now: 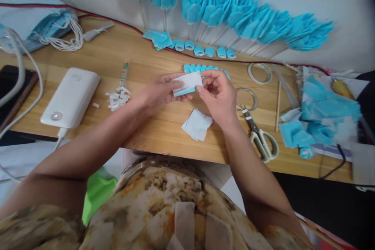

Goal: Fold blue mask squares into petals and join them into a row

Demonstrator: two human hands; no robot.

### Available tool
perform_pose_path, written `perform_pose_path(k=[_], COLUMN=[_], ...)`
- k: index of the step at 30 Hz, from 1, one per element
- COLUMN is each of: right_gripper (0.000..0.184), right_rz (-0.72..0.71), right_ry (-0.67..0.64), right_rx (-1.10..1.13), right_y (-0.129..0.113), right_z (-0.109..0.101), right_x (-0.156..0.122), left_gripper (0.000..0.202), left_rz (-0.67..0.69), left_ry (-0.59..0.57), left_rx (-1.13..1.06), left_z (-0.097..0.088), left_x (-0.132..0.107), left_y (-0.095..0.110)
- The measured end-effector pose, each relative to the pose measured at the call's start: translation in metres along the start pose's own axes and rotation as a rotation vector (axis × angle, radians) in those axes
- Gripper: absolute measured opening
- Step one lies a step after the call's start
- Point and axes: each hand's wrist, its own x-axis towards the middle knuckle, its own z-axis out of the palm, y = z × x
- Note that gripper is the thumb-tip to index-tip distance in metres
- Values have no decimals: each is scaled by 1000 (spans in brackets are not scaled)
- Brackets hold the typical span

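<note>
Both hands meet over the middle of the table around a folded piece of white-and-blue fabric [189, 82]. My left hand [164, 88] grips its left end, with the thumb on top and the fingers underneath. My right hand [218, 90] pinches the right end between thumb and fingers. Just below lie stacked white fabric squares [197, 124]. Behind the hands runs a row of small folded blue pieces [203, 68], partly hidden by the right hand. Scissors [261, 134] with pale handles lie right of my right forearm, with small white strips on the blades.
Blue fabric flowers [230, 8] on sticks lean along the wall. Rolled blue pieces [199, 50] stand below them. Tape rolls [259, 74] and blue scraps [322, 109] lie right. A white power bank [70, 97] and small white strips [118, 98] lie left. A red-black cable crosses the back.
</note>
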Motion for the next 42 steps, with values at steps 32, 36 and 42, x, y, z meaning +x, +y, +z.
perform_pose_path(k=[32,36,42], right_gripper=[60,53,51], right_rz=[119,108,123], right_ry=[-180,-100,-118], right_rx=[156,206,231], right_y=[3,4,7], right_z=[-5,-3,1], right_x=[0,2,1], left_gripper=[55,53,45], left_rz=[358,225,128], left_ry=[115,-4,-9], left_rx=[111,42,81], left_z=[-14,-5,3], left_x=[13,7,4], left_y=[-6,-6,-15])
